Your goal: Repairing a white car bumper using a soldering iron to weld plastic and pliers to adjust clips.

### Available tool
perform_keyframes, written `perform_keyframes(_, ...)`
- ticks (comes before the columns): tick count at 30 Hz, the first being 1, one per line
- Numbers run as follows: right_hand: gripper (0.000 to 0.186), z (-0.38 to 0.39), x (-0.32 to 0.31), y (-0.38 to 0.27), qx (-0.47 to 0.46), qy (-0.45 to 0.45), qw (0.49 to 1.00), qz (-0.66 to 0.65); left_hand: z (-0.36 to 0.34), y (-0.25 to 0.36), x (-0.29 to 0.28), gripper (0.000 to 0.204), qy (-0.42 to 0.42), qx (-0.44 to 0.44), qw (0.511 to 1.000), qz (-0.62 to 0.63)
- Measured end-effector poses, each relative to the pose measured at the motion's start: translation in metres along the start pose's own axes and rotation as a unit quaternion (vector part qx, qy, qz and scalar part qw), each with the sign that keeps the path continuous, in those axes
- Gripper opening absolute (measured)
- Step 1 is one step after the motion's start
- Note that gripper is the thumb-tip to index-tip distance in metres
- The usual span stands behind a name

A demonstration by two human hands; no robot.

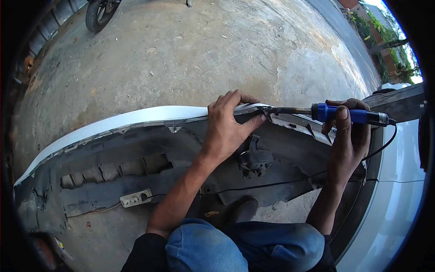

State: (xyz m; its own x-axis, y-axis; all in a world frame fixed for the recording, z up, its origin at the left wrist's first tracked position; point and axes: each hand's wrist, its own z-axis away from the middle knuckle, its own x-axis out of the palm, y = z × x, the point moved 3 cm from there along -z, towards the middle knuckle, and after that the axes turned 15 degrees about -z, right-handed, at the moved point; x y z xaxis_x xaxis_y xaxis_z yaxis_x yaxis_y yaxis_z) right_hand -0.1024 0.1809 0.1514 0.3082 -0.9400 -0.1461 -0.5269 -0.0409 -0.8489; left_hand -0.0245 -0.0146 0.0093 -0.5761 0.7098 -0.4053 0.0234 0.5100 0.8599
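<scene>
A soldering iron (344, 113) with a blue and black handle lies in my right hand (346, 140), fingers wrapped round it. Its dark metal shaft points left, and the tip meets the edge of a car bumper (149, 114), white outside and dark inside. My left hand (229, 120) grips that edge just left of the tip, fingers over the outer side and thumb on the inner side. A black cord (385, 146) hangs from the handle's end. The exact contact spot at the tip is small and partly dark.
Inside the bumper's curve lie a power strip (136, 198) with a plug in it and a black bracket-like part (255, 161). A white car body (398, 181) stands at right, near a wooden beam (398, 102). A motorcycle wheel (100, 14) is at the far left on concrete (195, 59).
</scene>
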Motion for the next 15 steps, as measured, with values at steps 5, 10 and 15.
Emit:
perform_keyframes(5,0.029,0.0015,0.0019,-0.0022,-0.013,0.021,0.999,-0.041,-0.0008,-0.0018,0.0003,0.039,0.001,0.002,1.0,0.004)
perform_keyframes(10,0.034,0.003,-0.0007,0.0059,-0.014,0.016,1.0,-0.013,0.0002,-0.0023,-0.0003,0.038,0.003,0.003,1.0,-0.005)
perform_keyframes(15,0.034,0.0037,0.001,0.0062,-0.008,0.014,1.0,-0.025,-0.0004,-0.0025,0.0007,0.038,0.002,0.0,1.0,-0.005)
